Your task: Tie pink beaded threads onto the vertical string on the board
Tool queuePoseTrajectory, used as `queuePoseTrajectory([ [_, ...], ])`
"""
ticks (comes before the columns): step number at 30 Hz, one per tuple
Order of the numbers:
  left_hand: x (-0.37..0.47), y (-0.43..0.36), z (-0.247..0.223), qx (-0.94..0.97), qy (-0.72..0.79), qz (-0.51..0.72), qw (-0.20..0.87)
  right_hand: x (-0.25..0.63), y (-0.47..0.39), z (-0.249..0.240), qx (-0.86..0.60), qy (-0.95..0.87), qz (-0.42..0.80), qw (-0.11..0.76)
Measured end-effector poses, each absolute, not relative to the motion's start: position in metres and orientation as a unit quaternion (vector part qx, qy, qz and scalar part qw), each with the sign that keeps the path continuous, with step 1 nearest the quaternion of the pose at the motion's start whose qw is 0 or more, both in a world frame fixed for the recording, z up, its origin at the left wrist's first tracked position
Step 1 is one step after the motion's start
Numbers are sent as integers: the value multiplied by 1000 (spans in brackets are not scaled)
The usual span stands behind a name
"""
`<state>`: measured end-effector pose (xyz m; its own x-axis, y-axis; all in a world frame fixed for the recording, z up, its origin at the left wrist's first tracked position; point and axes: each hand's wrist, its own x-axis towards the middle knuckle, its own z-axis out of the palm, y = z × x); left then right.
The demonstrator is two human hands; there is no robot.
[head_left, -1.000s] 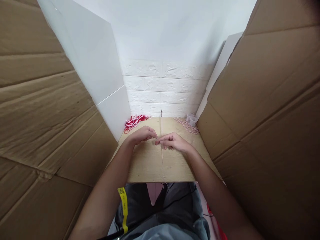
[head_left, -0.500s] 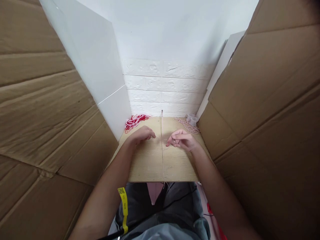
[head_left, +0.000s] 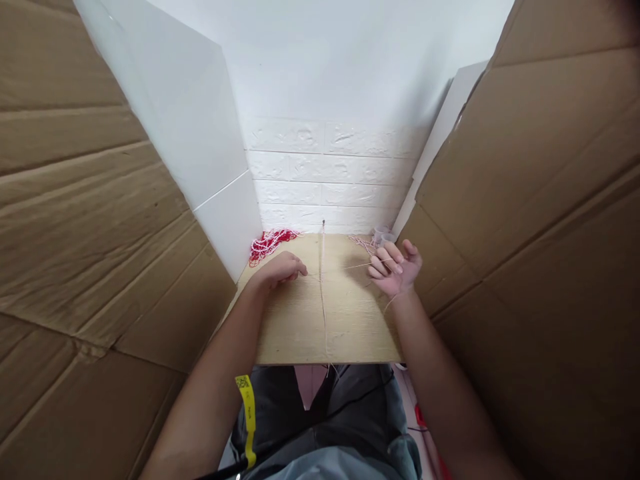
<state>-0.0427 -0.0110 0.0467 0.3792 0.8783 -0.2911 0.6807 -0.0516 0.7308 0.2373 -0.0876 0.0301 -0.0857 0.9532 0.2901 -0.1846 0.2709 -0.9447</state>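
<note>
Two hands on our worktop (head_left: 300, 333) | left hand (head_left: 277, 272) – fingers curled, pinching thread (head_left: 345, 268) at the taut cord (head_left: 323, 293) | right hand (head_left: 397, 270) – fingers pinching the thread's other end, raised beside the cardboard (head_left: 525, 200)

Bright, even light — soft shadows, edges perhaps bowed by a wide lens.

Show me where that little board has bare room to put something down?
The board's near half is bare either side of the taut cord. The back is crowded: red thread, pink thread, cups, and both hands.
</note>
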Motion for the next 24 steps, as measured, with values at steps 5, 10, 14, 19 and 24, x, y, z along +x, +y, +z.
queuePoseTrajectory([
  [5,-41,-18,56,717,545,95,423,238,-86,34,-330,-508,585,539],
  [10,-41,-17,56,721,557,67,408,228,-83,34,-351,-537,650,407],
  [14,-42,-14,49,725,558,77,397,222,-82,30,-441,-576,599,339],
  [19,-42,-15,45,731,563,92,374,226,-82,23,-480,-645,536,257],
  [24,-41,-13,39,745,552,106,359,235,-78,15,-480,-708,476,203],
])
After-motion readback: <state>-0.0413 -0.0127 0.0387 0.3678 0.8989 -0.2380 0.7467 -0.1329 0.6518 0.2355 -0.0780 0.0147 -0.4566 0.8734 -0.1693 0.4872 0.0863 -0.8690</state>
